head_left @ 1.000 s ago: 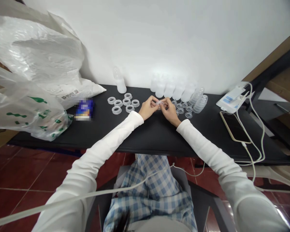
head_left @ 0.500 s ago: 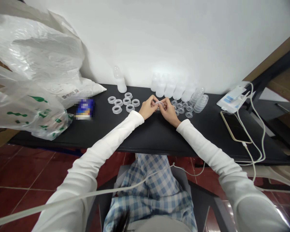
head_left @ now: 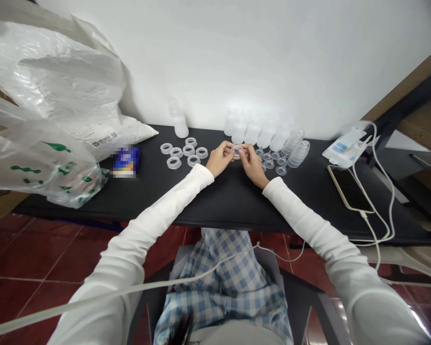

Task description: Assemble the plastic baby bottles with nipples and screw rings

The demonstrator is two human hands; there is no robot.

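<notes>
Clear ring [head_left: 237, 151] pinched between left hand [head_left: 221, 160] and right hand [head_left: 252, 165], both grips grasping it above the counter [head_left: 215, 201].

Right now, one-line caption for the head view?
Over the black table, left hand and right hand hold a clear ring.

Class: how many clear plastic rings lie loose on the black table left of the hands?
7 rings in a cluster: one at the back, four across the middle, two in front. None looks hidden.

Seven loose rings [head_left: 188, 151], one phone [head_left: 348, 188]
</notes>
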